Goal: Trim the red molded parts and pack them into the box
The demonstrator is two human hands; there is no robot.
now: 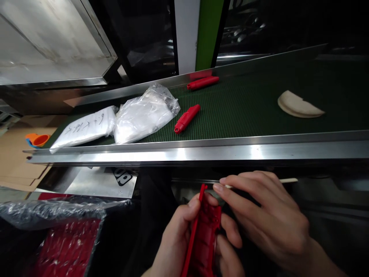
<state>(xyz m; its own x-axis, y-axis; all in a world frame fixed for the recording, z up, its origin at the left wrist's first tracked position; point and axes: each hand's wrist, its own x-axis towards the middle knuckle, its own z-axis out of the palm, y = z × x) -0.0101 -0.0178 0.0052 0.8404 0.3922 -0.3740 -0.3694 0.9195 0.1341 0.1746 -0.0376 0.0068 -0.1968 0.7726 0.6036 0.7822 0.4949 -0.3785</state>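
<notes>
My left hand (184, 227) is closed around a red plastic shell (205, 234), its hollow, ribbed inside facing up. Close by on the right, my right hand (265, 215) pinches a thin pale stick (289, 180). One end of the stick sticks out behind the hand; only a little shows at the fingertips, near the top of the shell. Whether it touches the shell I cannot tell. Beyond my hands, two red plastic pieces (187, 119) lie apart on the green conveyor belt (236, 104).
A metal rail (201, 151) edges the belt. Two clear bags of white material (144, 115) lie on its left, and a folded beige disc (300, 105) on its right. At lower left stands a plastic-lined bin holding red parts (69, 246). An orange scoop (39, 139) rests on cardboard (17, 165).
</notes>
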